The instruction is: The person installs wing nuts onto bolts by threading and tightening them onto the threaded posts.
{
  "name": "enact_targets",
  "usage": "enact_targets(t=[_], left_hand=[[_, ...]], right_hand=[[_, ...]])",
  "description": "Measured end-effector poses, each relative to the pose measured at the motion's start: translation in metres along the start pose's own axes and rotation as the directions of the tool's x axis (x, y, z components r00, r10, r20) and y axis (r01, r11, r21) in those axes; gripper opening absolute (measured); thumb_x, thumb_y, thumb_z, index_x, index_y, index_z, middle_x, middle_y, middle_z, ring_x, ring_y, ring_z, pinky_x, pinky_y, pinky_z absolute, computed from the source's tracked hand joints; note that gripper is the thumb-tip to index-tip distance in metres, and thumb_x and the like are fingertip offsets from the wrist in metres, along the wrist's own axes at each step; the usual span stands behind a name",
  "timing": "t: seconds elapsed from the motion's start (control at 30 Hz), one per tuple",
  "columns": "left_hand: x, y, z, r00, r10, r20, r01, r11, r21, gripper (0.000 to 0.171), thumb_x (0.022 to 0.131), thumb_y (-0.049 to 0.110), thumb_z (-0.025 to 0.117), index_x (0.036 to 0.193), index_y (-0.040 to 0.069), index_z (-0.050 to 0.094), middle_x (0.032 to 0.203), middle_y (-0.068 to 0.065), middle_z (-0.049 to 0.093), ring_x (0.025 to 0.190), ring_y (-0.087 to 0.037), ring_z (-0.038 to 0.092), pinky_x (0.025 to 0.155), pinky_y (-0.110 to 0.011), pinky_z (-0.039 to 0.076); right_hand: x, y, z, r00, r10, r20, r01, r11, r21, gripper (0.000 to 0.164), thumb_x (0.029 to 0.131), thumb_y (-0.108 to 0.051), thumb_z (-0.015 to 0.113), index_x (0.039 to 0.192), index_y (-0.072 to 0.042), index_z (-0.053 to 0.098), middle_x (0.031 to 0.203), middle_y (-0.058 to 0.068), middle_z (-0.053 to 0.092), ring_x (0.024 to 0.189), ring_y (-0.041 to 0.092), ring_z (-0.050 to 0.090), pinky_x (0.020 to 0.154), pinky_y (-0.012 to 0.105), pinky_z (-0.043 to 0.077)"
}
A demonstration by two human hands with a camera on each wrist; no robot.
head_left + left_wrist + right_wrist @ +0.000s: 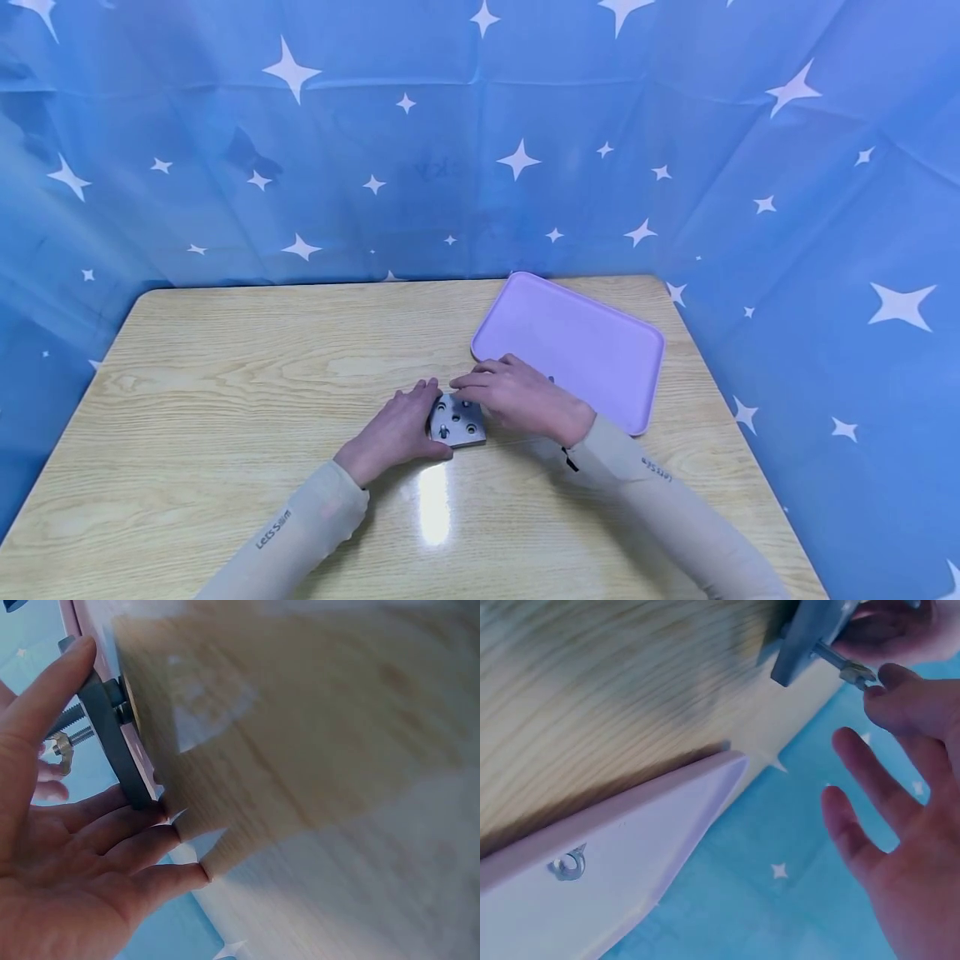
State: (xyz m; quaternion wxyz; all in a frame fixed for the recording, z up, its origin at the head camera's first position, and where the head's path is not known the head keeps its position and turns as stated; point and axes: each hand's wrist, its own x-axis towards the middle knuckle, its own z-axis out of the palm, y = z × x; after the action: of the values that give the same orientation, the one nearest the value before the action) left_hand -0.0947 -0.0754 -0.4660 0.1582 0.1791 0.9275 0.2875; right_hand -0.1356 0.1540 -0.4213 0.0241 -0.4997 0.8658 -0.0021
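Bearing holes point(471, 429), a flat grey metal plate point(459, 408) is gripped in the left hand point(401, 423), a silver wing nut point(856, 674) pinched by the right hand point(521, 397).

Block's point(457, 435) on the table point(247, 400), left hand point(397, 427) along its left side, right hand point(521, 400) at its far right corner by a wing screw point(853, 674) standing in it. Tray's point(592, 350) behind and right, small part point(558, 868) inside, curtain point(420, 192) behind everything.
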Motion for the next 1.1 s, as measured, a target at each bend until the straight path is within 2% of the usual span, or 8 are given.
enact_targets(t=[0.13,0.23,0.5,0.67,0.8,0.97,1.1], left_hand=[[0.0,0.0,-0.001,1.0,-0.002,0.006,0.002,1.0,-0.006,0.108,0.075,0.038,0.093,0.154,-0.008,0.036,0.155,-0.033,0.041,0.145,-0.045,0.04,0.119,-0.061,0.03],[0.0,0.001,-0.001,1.0,-0.005,0.008,0.005,1.0,-0.009,0.108,0.075,0.039,0.093,0.154,-0.008,0.036,0.156,-0.033,0.041,0.145,-0.045,0.04,0.119,-0.061,0.03],[0.002,0.001,-0.001,1.0,-0.006,0.006,0.006,1.0,-0.012,0.106,0.075,0.037,0.093,0.154,-0.008,0.037,0.155,-0.029,0.044,0.147,-0.043,0.038,0.12,-0.061,0.029],[0.003,0.001,-0.001,1.0,-0.015,0.015,0.015,1.0,-0.015,0.106,0.076,0.038,0.092,0.154,-0.007,0.038,0.156,-0.029,0.043,0.147,-0.043,0.037,0.12,-0.061,0.029],[0.003,0.0,-0.001,1.0,-0.014,0.009,0.014,1.0,-0.007,0.106,0.075,0.039,0.092,0.154,-0.007,0.038,0.156,-0.031,0.042,0.146,-0.045,0.038,0.119,-0.061,0.029],[0.002,0.0,0.0,1.0,-0.009,0.004,0.009,1.0,-0.01,0.108,0.074,0.039,0.093,0.154,-0.008,0.037,0.155,-0.032,0.042,0.146,-0.046,0.038,0.119,-0.062,0.03],[0.0,-0.001,-0.001,1.0,-0.004,-0.003,0.004,1.0,-0.015,0.109,0.074,0.039,0.093,0.154,-0.008,0.037,0.155,-0.032,0.042,0.145,-0.046,0.039,0.119,-0.062,0.029]], right_hand=[[0.0,0.002,0.002,0.999,-0.019,0.029,0.019,0.999,-0.029,0.042,0.098,-0.007,0.069,0.137,-0.023,0.069,0.146,-0.008,0.061,0.128,0.017,0.057,0.093,0.041,0.051],[0.001,0.002,0.004,1.0,-0.02,0.023,0.021,0.999,-0.043,0.039,0.099,-0.009,0.069,0.135,-0.023,0.07,0.144,-0.007,0.062,0.127,0.017,0.058,0.094,0.041,0.052],[0.005,0.001,0.009,0.996,-0.016,-0.086,0.009,0.997,-0.077,0.024,0.099,-0.017,0.071,0.122,-0.022,0.075,0.126,-0.006,0.071,0.117,0.017,0.063,0.093,0.038,0.051],[0.009,-0.004,0.017,0.977,0.033,-0.209,-0.056,0.993,-0.105,0.012,0.098,-0.028,0.073,0.106,-0.021,0.076,0.104,-0.006,0.074,0.101,0.018,0.065,0.085,0.038,0.048],[0.013,-0.01,0.023,0.954,0.098,-0.283,-0.127,0.988,-0.084,0.009,0.096,-0.028,0.074,0.096,-0.019,0.075,0.093,-0.004,0.074,0.089,0.02,0.064,0.075,0.038,0.045],[0.017,-0.018,0.029,0.938,0.183,-0.293,-0.192,0.981,-0.004,0.008,0.097,-0.021,0.072,0.098,-0.013,0.073,0.086,-0.001,0.073,0.078,0.019,0.061,0.068,0.034,0.046],[0.018,-0.022,0.031,0.929,0.22,-0.298,-0.216,0.975,0.047,0.01,0.097,-0.019,0.073,0.098,-0.009,0.071,0.083,0.002,0.073,0.074,0.02,0.062,0.067,0.035,0.051]])
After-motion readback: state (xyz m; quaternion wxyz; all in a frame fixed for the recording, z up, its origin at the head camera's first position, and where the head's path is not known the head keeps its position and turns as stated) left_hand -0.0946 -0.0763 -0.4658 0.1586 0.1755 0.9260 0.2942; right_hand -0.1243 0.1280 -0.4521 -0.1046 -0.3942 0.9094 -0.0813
